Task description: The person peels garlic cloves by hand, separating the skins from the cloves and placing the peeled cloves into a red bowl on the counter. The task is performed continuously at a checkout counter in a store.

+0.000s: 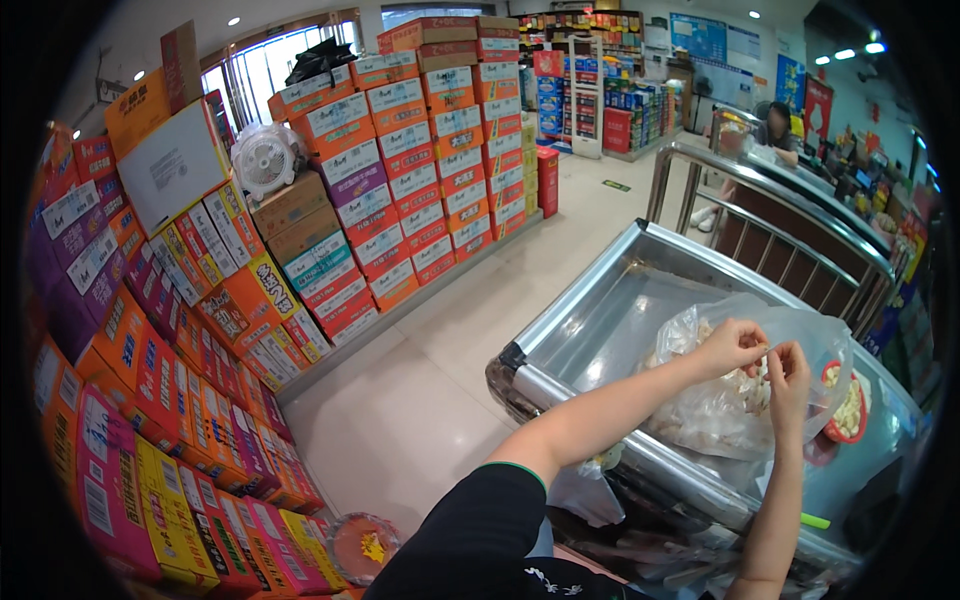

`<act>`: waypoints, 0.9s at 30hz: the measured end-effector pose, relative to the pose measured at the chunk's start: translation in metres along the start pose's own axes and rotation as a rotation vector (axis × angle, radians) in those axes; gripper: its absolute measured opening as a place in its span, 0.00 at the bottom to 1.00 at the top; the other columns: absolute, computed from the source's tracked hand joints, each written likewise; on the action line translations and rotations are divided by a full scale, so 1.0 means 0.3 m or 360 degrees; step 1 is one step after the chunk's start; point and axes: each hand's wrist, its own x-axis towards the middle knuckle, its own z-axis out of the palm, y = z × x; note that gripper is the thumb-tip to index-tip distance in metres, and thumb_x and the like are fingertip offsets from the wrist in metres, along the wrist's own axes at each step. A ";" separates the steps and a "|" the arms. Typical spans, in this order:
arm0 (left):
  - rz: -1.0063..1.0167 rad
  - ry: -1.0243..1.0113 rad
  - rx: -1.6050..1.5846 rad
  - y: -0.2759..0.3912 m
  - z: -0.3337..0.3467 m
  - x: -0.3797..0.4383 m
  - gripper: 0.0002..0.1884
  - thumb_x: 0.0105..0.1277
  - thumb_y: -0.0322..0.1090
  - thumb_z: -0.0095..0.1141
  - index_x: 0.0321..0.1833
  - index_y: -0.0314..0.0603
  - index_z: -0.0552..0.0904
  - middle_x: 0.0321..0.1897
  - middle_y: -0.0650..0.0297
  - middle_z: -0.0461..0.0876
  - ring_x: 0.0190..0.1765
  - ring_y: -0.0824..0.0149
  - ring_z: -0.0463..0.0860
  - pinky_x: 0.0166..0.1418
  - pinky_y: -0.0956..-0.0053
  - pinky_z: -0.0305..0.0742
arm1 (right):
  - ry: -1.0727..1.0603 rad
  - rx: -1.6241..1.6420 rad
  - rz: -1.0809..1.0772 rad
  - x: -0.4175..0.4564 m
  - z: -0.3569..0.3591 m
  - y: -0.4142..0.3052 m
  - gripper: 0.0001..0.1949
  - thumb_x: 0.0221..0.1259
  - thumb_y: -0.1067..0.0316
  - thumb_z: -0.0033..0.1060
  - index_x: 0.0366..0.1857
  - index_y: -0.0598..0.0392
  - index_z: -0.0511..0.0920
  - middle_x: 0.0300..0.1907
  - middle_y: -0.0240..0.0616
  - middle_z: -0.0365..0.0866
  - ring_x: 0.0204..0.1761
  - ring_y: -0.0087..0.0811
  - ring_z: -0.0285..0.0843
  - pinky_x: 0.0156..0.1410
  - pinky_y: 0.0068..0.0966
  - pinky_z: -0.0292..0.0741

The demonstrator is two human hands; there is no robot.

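My left hand (735, 348) and my right hand (789, 369) meet at their fingertips, pinching a small piece whose details are too small to make out. Below them lies a large clear plastic bag (697, 420), its mouth spread open. Pale garlic-like bulbs and loose skins (750, 394) show inside it, partly hidden by my hands and forearms. Right of the bag, a red plastic basket (864, 416) holds pale, peeled-looking cloves (847, 411). Both bag and basket rest in a metal-framed display case (585, 330).
A bright green handle (815, 520) lies near the case's front rim, beside a dark object (877, 495). Stacked cartons (405, 172) line the left, with a white fan (264, 159) on some. Behind the case stand a metal railing (772, 195) and a person (778, 135) at a counter.
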 end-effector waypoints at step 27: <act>-0.0206 0.0329 -0.0110 0.052 -0.028 -0.001 0.11 0.67 0.32 0.56 0.48 0.35 0.78 0.37 0.59 0.83 0.34 0.74 0.81 0.40 0.81 0.76 | -0.0096 -0.0092 0.0064 -0.021 -0.013 0.004 0.09 0.58 0.68 0.59 0.27 0.62 0.74 0.20 0.35 0.74 0.24 0.23 0.69 0.31 0.25 0.68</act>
